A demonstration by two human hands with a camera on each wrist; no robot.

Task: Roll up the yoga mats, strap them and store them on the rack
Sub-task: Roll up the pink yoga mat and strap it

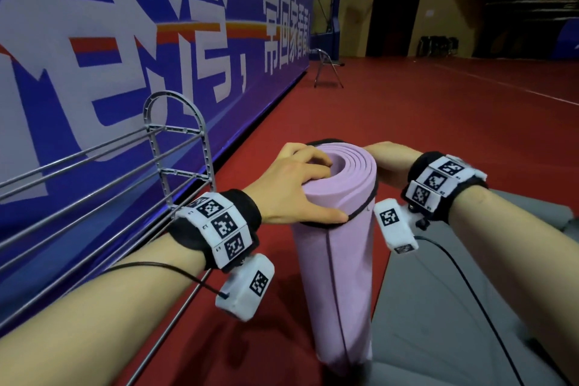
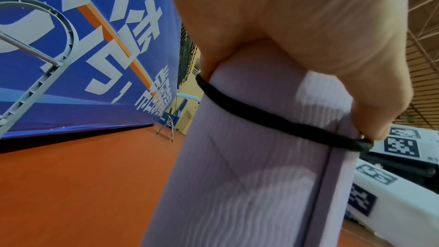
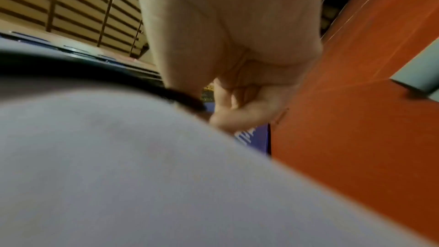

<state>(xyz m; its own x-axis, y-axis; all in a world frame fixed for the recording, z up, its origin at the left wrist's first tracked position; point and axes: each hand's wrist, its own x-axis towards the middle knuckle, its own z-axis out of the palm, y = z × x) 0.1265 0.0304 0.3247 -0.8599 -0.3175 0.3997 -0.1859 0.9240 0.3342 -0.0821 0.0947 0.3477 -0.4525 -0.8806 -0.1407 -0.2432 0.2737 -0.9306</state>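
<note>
Grey mat [image 1: 454,316] lay flat at your right, wire rack [image 1: 175,166] close at your left; red floor [image 1: 438,122] open beyond. Rolled purple mat [image 1: 338,247] stood upright between your hands. Left hand [image 1: 294,188] gripped its top, thumb on black strap [image 1: 360,210]. Right hand [image 1: 391,163] pinched strap behind roll.

Bare forearms, no sleeves. Each wrist: black band [image 1: 247,207] carrying white blocks with black square-code markers [image 1: 224,226]; white camera box [image 1: 246,288] hangs beneath, thin black cable [image 1: 163,266] trailing back.
</note>
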